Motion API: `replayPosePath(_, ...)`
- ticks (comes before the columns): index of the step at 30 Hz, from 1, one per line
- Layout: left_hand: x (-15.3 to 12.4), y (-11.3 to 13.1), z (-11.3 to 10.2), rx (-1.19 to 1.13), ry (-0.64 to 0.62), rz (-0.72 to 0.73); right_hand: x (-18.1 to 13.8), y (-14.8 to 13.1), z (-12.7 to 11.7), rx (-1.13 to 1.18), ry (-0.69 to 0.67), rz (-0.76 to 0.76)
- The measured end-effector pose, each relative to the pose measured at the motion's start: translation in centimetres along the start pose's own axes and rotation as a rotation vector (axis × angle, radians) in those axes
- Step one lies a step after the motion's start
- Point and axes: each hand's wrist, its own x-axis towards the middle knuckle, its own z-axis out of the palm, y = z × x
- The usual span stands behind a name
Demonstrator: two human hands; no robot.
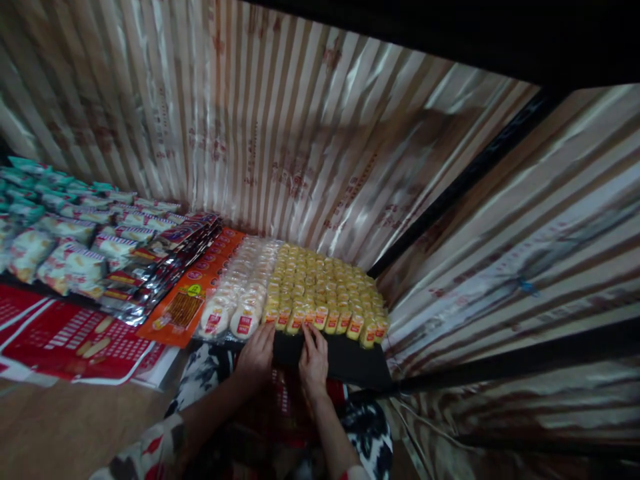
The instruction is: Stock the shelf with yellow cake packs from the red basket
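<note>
Rows of small yellow wrapped snacks [320, 277] with red labels stand closely packed on a black shelf [345, 357]. My left hand [257, 353] touches the front packets at the left end of these rows, its fingers stretched forward. A little to the right, my right hand [314, 360] rests its extended fingertips against the front row, index and middle finger slightly apart. Neither hand has a packet in its grasp. Left of the yellow rows lie two rows of round white wrapped cakes [245, 320] with red labels.
An orange snack packet [183, 307] and stacked dark packets [165, 267] lie further left, beside white snack bags [73, 263] and green bags [30, 180]. Red printed sheeting [85, 340] hangs in front. Striped sheeting [280, 133] backs the shelf; a black pole [460, 180] slants at right.
</note>
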Motion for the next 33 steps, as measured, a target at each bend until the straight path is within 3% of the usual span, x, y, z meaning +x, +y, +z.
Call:
replayPosePath(5, 0.6, -0.1, 0.6, -0.05, 0.019, 0.01, 0.0, -0.4, -0.9, 0.056, 0.021, -0.023)
replayPosePath(11, -0.1, -0.5, 0.4, -0.041, 0.037, 0.077, -0.6, -2.8, -0.1, 0.15, -0.131, -0.115)
replayPosePath(17, -0.6, -0.9, 1.8, 0.001, 0.02, 0.065, 0.2, -4.2, 2.6, 0.155, -0.19, -0.008)
replayPosePath(23, -1.0, -1.0, 2.8, 0.047, 0.08, 0.069, 0.6, -4.5, 3.5, 0.186, -0.172, 0.053)
replayPosePath(27, -0.9, -0.4, 2.8, 0.032, 0.058, 0.051, 0.6, -4.6, 3.3, 0.228, -0.165, 0.054)
replayPosePath(33, 0.2, 0.6, 3.1, -0.004, 0.054, 0.178, 1.7, -5.4, 1.5, 0.165, -0.201, 0.046)
